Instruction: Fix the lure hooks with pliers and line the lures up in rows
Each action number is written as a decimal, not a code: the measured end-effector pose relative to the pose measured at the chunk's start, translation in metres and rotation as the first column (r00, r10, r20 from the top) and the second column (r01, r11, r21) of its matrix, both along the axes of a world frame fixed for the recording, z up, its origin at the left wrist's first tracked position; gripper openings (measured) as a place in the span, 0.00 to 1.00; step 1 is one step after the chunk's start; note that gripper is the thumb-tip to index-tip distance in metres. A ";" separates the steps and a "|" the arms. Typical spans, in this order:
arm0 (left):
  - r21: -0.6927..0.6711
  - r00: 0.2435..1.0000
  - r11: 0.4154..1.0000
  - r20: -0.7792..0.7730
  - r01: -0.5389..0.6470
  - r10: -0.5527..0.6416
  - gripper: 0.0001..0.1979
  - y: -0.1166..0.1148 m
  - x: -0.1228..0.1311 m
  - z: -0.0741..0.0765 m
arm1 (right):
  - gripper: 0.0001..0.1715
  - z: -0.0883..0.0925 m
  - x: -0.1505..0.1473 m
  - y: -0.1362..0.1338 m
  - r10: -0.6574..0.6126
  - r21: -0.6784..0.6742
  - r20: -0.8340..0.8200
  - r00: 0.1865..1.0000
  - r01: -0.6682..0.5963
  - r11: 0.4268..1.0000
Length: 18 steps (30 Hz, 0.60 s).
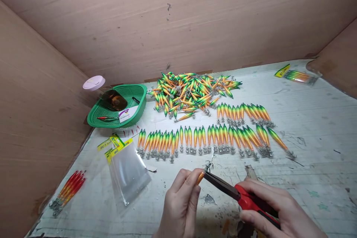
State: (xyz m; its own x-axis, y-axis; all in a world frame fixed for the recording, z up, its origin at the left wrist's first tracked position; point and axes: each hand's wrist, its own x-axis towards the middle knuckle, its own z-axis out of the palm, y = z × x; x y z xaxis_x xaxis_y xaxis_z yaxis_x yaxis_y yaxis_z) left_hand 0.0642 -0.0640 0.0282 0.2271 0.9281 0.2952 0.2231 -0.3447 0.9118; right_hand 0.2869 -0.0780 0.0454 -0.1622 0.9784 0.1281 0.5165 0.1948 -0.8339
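Note:
Near the bottom centre, my left hand [180,202] pinches a fishing lure [200,178], its orange body mostly hidden by the fingers and its metal hooks pointing up. My right hand [275,204] is wrapped round red-handled long-nose pliers [245,197]. The dark jaws of the pliers meet the lure at the base of its hooks, beside my left fingertips. Beyond the hands lies a long row of green, yellow and orange lures [195,139], hooks toward me. A shorter row [237,113] is behind it at the right.
A heap of lures [186,93] lies at the back. At the left stand a green basket [141,106] with a pink-lidded jar [111,98], clear packets [129,174] and red lures [72,187]. A filled packet [298,76] rests at the far right.

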 end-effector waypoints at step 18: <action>-0.559 0.920 0.827 0.290 -0.060 0.264 0.16 0.021 -0.026 -0.011 | 0.14 -0.039 0.015 0.001 0.034 -0.011 0.122 0.992 -0.033 0.999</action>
State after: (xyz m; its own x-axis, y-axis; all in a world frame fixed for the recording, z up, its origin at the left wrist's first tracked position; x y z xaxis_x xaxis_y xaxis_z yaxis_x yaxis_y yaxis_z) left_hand 0.0378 -0.0427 0.0172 0.0384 0.9738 -0.2241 -0.1273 0.2272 0.9655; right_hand 0.3021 -0.0772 0.0064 -0.2086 0.9732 0.0966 0.6082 0.2064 -0.7665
